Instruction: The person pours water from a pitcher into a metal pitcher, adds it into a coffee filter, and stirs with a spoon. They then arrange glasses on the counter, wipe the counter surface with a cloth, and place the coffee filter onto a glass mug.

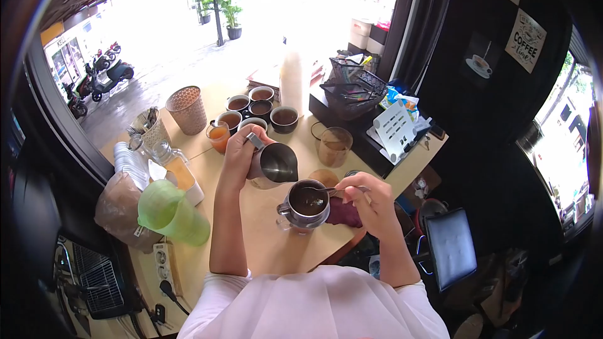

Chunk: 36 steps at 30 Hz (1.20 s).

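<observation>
My left hand (239,157) is wrapped round the handle of a steel pitcher (276,164), tilted with its spout toward a metal-rimmed dripper (308,206). Dark wet coffee grounds fill the dripper, which sits on a glass server (295,228) with a handle on its left. In my right hand (370,204), a thin metal spoon (336,189) is pinched, its tip down in the dripper. A dark red cloth (344,212) lies just right of the dripper. Whether water runs from the spout cannot be made out.
Several filled dark cups (284,119) and an orange drink (218,137) stand beyond the pitcher. A green jug (173,213) is at the left, a glass (333,147) right of centre. A black pen basket (355,91) and a power strip (164,270) lie farther out.
</observation>
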Tool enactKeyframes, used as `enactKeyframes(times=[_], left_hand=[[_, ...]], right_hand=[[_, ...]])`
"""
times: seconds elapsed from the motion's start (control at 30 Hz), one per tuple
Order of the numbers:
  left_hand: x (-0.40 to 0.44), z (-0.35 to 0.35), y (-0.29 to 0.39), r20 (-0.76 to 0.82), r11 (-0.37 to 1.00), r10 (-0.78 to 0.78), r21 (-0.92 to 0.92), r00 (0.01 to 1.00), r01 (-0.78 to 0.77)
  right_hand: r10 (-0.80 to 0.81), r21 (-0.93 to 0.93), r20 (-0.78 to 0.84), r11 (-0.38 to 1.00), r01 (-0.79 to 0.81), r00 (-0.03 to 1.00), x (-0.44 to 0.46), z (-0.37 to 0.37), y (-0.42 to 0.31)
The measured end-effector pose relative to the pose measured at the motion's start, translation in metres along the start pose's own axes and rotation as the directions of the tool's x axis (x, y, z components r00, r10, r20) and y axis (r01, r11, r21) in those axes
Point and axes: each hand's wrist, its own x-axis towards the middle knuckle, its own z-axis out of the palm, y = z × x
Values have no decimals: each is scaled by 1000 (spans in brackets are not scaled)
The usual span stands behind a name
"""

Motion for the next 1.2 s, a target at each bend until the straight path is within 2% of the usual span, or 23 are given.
enactKeyframes(times=[0.07,0.17,0.27,0.43,0.57,0.63,0.97,1.2], left_hand=[[-2,0,2,6,1000,-2,-4,1000,2],[-3,2,5,27,1000,9,-11,1000,-8],[-5,9,14,52,996,64,61,997,-67],[-4,11,17,101,961,92,250,991,-115],[-6,18,26,121,946,137,277,983,-166],[-6,21,29,132,928,181,306,975,-214],[-8,27,40,151,925,169,318,974,-210],[-8,26,40,149,920,168,332,974,-209]], right_hand=[[63,22,4,998,-64,998,-2,-2,0],[-25,-63,-30,998,23,999,0,0,1],[190,64,-81,981,-185,979,-3,1,-4],[282,206,-242,950,-235,928,-2,9,3],[356,346,-310,906,-244,882,-3,9,7],[361,403,-314,888,-221,878,-3,8,9],[468,539,-246,794,-282,849,-5,5,19],[484,592,-218,756,-280,848,-7,6,23]])
